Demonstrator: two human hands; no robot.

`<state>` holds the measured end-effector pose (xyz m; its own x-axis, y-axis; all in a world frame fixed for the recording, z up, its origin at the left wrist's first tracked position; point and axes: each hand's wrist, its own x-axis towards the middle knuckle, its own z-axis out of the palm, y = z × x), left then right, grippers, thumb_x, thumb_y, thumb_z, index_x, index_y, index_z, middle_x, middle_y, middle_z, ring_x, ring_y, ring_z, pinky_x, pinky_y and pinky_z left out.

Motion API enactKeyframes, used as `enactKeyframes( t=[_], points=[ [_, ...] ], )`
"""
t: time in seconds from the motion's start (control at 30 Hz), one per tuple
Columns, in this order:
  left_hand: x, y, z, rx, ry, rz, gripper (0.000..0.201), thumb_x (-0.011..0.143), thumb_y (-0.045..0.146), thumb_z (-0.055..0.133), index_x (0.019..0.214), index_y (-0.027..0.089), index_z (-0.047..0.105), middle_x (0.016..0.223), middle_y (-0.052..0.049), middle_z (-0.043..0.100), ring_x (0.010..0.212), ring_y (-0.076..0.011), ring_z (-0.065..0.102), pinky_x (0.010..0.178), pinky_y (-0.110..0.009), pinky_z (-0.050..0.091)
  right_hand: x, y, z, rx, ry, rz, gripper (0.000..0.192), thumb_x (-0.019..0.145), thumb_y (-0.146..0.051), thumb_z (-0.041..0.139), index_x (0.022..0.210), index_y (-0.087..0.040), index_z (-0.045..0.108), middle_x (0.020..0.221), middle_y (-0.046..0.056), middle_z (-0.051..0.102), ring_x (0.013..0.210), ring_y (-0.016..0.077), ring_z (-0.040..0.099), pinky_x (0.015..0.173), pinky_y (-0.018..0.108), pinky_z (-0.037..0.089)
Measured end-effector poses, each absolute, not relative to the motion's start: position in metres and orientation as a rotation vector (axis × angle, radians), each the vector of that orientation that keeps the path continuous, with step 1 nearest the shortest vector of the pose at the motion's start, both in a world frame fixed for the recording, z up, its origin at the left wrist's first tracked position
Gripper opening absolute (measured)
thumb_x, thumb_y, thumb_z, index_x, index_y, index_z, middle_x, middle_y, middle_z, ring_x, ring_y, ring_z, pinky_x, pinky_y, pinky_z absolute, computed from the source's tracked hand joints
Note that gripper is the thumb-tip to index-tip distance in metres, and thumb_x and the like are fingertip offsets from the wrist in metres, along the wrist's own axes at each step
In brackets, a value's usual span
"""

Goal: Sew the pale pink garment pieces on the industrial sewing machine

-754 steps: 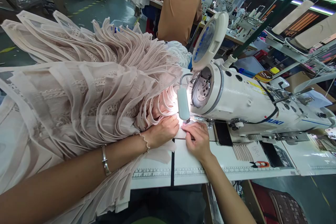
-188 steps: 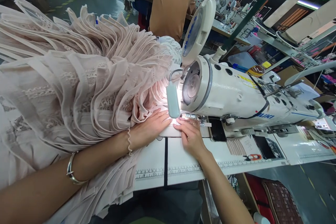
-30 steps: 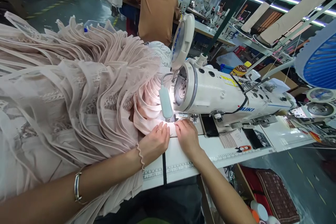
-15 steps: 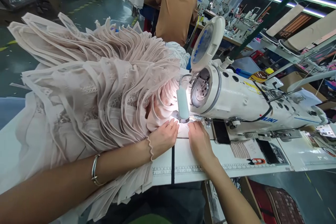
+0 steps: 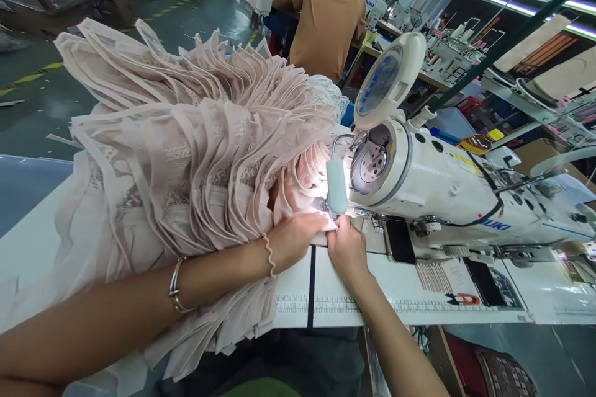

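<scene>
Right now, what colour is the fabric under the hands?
Pale blush pink fabric, clearest in the head view.

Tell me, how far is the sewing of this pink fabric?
Done: cannot tell; a big pile lies left of the machine. In hand: left hand and right hand press fabric flat under the lamp. Left: cannot tell.

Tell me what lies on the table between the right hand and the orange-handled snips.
In the head view, between the right hand and the snips lies bare white table with a printed ruler strip.
</scene>
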<state>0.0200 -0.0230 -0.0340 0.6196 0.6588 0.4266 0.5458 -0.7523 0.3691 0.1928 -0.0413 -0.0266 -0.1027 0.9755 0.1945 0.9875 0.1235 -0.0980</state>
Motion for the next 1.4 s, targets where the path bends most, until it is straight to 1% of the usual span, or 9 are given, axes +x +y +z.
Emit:
enactKeyframes(
  t=[0.2,0.4,0.5,0.67,0.83,1.0,1.17,1.33,1.4],
  points=[
    [0.028,-0.039,-0.041,3.034,0.917,0.640,0.038,0.094,0.003,0.039,0.129,0.003,0.054,0.134,-0.016,0.060,0.130,-0.0238,0.053,0.110,-0.036,0.042,0.196,-0.042,-0.025,-1.927,-2.133,0.036,0.015,0.086,-0.016,0.037,0.086,-0.020,0.052,0.066,0.003,0.061,0.057,0.0195,0.055,0.054,0.027,0.032],
    [0.028,-0.039,-0.036,3.148,0.974,0.531,0.038,0.097,0.007,0.036,0.131,0.002,0.053,0.136,-0.017,0.058,0.130,-0.0267,0.052,0.109,-0.039,0.042,0.205,-0.043,-0.012,-1.839,-2.105,0.365,0.021,0.094,-0.025,0.033,0.089,-0.020,0.053,0.075,0.004,0.065,0.066,0.0197,0.059,0.060,0.030,0.042],
    [0.029,-0.037,-0.038,3.148,0.957,0.592,0.037,0.097,0.007,0.035,0.129,0.000,0.053,0.130,-0.020,0.061,0.128,-0.0269,0.053,0.109,-0.040,0.041,0.217,-0.048,-0.007,-1.638,-2.176,0.557,0.017,0.094,-0.031,0.045,0.100,-0.020,0.057,0.094,0.007,0.067,0.082,0.0194,0.062,0.072,0.031,0.050],
    [0.032,-0.033,-0.046,3.115,0.895,0.700,0.035,0.096,0.007,0.035,0.126,-0.002,0.051,0.125,-0.020,0.062,0.127,-0.0273,0.054,0.111,-0.040,0.039,0.228,-0.054,-0.017,-1.365,-2.305,0.216,0.032,0.096,-0.025,0.049,0.127,-0.020,0.055,0.123,0.012,0.061,0.117,0.0237,0.054,0.100,0.042,0.046],
    [0.030,-0.028,-0.038,2.978,1.080,0.795,0.027,0.097,0.006,0.033,0.110,0.007,0.057,0.111,-0.015,0.065,0.115,-0.0249,0.059,0.105,-0.042,0.043,0.215,-0.053,-0.023,-1.384,-2.396,-0.135,0.033,0.098,-0.027,0.047,0.126,-0.017,0.061,0.113,0.013,0.064,0.106,0.0261,0.055,0.095,0.043,0.049],
    [0.029,-0.024,-0.026,3.046,1.051,0.682,0.027,0.095,0.003,0.037,0.081,0.013,0.058,0.078,-0.006,0.063,0.078,-0.0191,0.060,0.071,-0.033,0.049,0.210,-0.050,-0.022,-1.462,-2.468,-0.417,0.037,0.097,-0.009,0.039,0.125,-0.013,0.062,0.102,0.013,0.067,0.097,0.0247,0.057,0.084,0.037,0.047],
    [0.039,-0.028,-0.036,3.117,0.976,0.700,0.027,0.097,0.005,0.037,0.105,0.006,0.063,0.103,-0.013,0.069,0.100,-0.0224,0.063,0.095,-0.039,0.046,0.218,-0.042,-0.024,-1.398,-2.543,-0.376,0.039,0.098,-0.008,0.035,0.126,-0.016,0.060,0.110,0.011,0.070,0.101,0.0234,0.059,0.093,0.039,0.041],
    [0.040,-0.030,-0.044,3.141,0.944,0.666,0.035,0.096,0.008,0.037,0.123,-0.004,0.056,0.124,-0.022,0.063,0.122,-0.0290,0.057,0.105,-0.042,0.041,0.219,-0.035,-0.026,-1.551,-2.479,-0.203,0.040,0.098,-0.010,0.029,0.109,-0.018,0.067,0.088,0.007,0.069,0.082,0.0213,0.059,0.086,0.037,0.041],
    [0.039,-0.029,-0.043,3.141,0.934,0.642,0.037,0.097,0.009,0.035,0.125,-0.004,0.055,0.126,-0.022,0.063,0.124,-0.0295,0.056,0.105,-0.041,0.041,0.220,-0.033,-0.027,-1.548,-2.455,-0.132,0.042,0.097,-0.009,0.028,0.113,-0.018,0.066,0.087,0.006,0.069,0.082,0.0214,0.059,0.084,0.036,0.041]
  ],
)
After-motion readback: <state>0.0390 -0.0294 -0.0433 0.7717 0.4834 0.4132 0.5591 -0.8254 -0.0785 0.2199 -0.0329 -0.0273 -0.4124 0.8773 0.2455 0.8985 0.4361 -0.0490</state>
